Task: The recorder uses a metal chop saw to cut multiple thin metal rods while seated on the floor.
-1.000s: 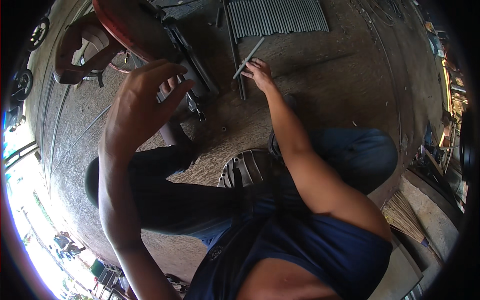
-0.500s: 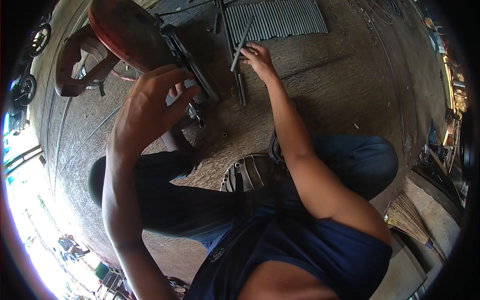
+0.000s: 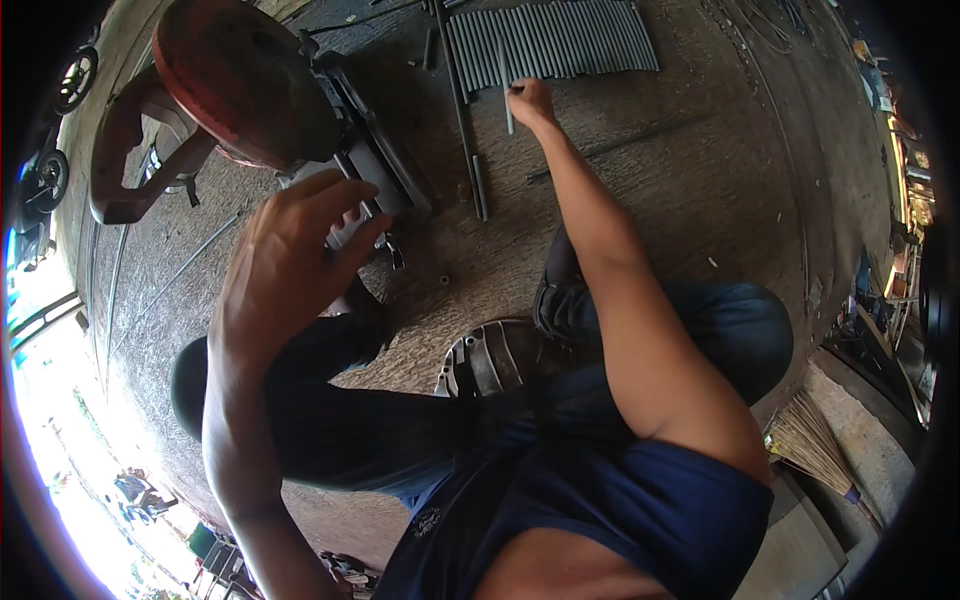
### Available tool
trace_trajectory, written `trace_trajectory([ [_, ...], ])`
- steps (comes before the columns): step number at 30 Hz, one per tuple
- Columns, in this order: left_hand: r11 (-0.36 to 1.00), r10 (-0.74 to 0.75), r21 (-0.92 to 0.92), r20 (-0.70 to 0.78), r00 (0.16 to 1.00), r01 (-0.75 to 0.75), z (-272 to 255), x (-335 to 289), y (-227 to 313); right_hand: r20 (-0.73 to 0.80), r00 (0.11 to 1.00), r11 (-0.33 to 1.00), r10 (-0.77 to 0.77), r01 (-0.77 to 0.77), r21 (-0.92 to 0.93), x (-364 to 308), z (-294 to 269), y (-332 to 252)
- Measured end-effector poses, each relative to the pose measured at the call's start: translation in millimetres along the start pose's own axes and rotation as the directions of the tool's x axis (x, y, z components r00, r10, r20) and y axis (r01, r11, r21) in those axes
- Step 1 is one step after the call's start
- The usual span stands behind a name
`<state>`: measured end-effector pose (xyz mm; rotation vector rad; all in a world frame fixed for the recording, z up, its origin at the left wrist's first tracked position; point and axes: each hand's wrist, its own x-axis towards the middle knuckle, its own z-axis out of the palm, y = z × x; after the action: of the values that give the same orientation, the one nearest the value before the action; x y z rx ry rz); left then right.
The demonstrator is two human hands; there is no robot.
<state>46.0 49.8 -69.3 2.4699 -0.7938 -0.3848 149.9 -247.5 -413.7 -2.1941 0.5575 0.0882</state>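
Observation:
My right hand (image 3: 531, 101) reaches far forward and grips a short grey metal rod (image 3: 506, 98) at the near edge of a row of several cut grey rods (image 3: 560, 40) laid side by side on the concrete floor. My left hand (image 3: 290, 250) hangs raised in the air, empty, fingers loosely spread, just in front of a chop saw with a red blade guard (image 3: 245, 80) and a grey base (image 3: 370, 165). A long grey bar (image 3: 462, 110) lies on the floor between the saw and the rod row.
I squat on the floor, a sandalled foot (image 3: 490, 355) under me. A straw broom (image 3: 815, 450) lies at the right. Clutter and tools line the right edge. A motorbike wheel (image 3: 45, 180) shows at far left. Small bits of metal dot the floor.
My right hand has carried the short rod forward from beside the long bar to the row of cut rods. My left hand stayed raised near the saw, dropping slightly in view.

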Motion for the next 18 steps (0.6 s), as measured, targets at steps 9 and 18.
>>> trace_trajectory([
  [9, 0.999, -0.007, 0.051, 0.017, 1.0, 0.006, 7.9, 3.6, -6.3, -0.176, 0.911, 0.82, -0.372, 0.233, -0.523, 104.1, 12.7, 20.4],
  [18, 0.997, 0.003, 0.082, 0.059, 0.998, -0.008, 11.3, -3.0, -9.7, 0.216, 0.975, 0.922, 0.053, 0.035, -0.386, -14.1, 39.5, 4.4],
])
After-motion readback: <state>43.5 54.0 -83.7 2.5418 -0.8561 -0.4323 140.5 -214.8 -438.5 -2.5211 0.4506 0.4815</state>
